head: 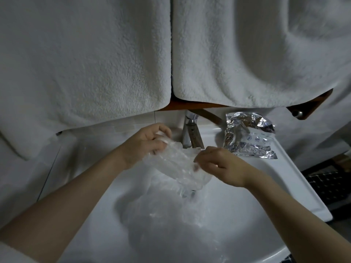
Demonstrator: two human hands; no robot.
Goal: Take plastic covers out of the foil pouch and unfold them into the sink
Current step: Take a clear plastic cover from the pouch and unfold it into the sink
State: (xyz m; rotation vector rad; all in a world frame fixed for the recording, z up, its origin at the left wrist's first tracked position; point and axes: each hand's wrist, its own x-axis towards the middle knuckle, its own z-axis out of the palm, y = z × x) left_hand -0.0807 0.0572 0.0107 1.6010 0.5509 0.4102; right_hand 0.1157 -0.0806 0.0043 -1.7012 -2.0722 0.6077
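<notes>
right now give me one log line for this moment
left hand: grips clear crinkled plastic cover | right hand: pinches cover | cover: over white sink | silver foil pouch: on rim, right of tap

Foil pouch (249, 135) on sink (284, 179) rim, right of tap (190, 132).

Towels (171, 54) overhang the tap (190, 131) behind; the foil pouch (248, 135) blocks the sink (284, 177) rim's right side; left rim lies open.

We are seeing two white towels (85, 57) (252, 54) hanging side by side over a brown wooden rail (190, 105), a chrome tap (190, 130) standing below them, and a dark grid mat (328, 186) lying at right.
</notes>
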